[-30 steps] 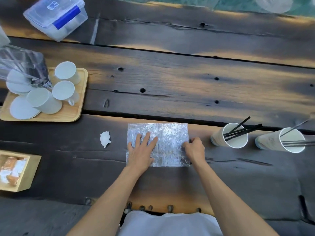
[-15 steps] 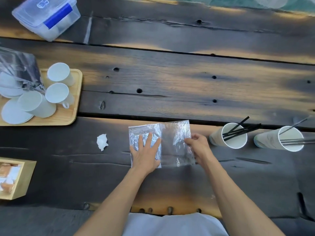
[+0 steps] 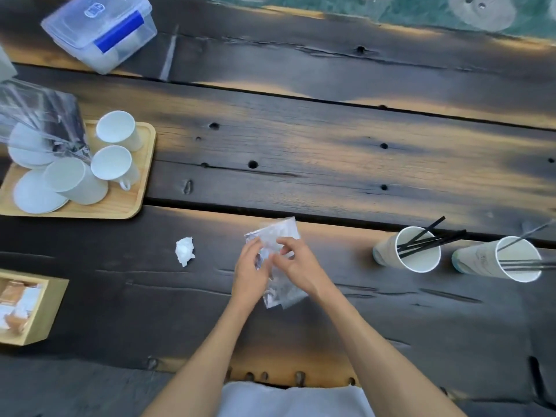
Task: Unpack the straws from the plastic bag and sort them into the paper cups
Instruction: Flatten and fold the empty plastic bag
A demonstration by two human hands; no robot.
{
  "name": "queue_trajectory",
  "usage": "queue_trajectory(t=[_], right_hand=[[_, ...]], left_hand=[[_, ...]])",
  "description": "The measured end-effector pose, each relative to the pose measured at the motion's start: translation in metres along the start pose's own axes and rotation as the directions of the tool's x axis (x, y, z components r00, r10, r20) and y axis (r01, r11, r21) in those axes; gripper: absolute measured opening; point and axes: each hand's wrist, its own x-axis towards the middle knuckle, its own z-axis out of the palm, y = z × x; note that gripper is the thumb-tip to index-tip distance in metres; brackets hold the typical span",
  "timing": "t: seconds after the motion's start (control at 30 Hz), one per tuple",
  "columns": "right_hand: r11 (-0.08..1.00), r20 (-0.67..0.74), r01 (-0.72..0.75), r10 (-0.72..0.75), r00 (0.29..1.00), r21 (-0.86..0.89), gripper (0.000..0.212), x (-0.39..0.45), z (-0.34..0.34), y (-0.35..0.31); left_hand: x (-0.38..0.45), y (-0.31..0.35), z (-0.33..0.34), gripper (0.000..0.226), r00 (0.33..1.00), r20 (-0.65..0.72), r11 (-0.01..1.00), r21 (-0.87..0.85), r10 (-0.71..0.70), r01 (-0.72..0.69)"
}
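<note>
A clear, crinkled plastic bag is folded into a narrow strip at the table's near middle. My left hand grips its left side and my right hand pinches its right side, both with fingers curled over the film. No straws show inside it. To the right stand two white paper cups: the nearer one holds several black straws, the farther one holds a few thin straws.
A crumpled white scrap lies left of the bag. A wooden tray with white cups and saucers sits at the left, under another clear bag. A lidded plastic box is at the back left, a wooden box near left.
The bag lay flat and spread under both hands; my right hand lifted its right half and folded it over to the left, and now both hands hold the folded bag.
</note>
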Motion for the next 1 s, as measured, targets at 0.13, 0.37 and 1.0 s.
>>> queue_trajectory(t=[0.13, 0.37, 1.0], right_hand=[[0.981, 0.100, -0.033, 0.052, 0.994, -0.189, 0.051, 0.010, 0.023, 0.012], [0.965, 0.148, -0.046, 0.086, 0.985, -0.258, 0.047, 0.012, 0.025, 0.025], [0.808, -0.353, -0.261, 0.070, 0.933, -0.528, 0.021, 0.038, -0.040, 0.050]], left_hand=[[-0.004, -0.002, -0.031, 0.036, 0.978, -0.172, 0.984, -0.157, -0.114, 0.087], [0.011, 0.003, -0.031, 0.024, 0.967, -0.220, 0.962, 0.263, 0.130, -0.069], [0.043, 0.026, -0.003, 0.022, 0.934, 0.153, 0.835, 0.511, -0.322, 0.204]])
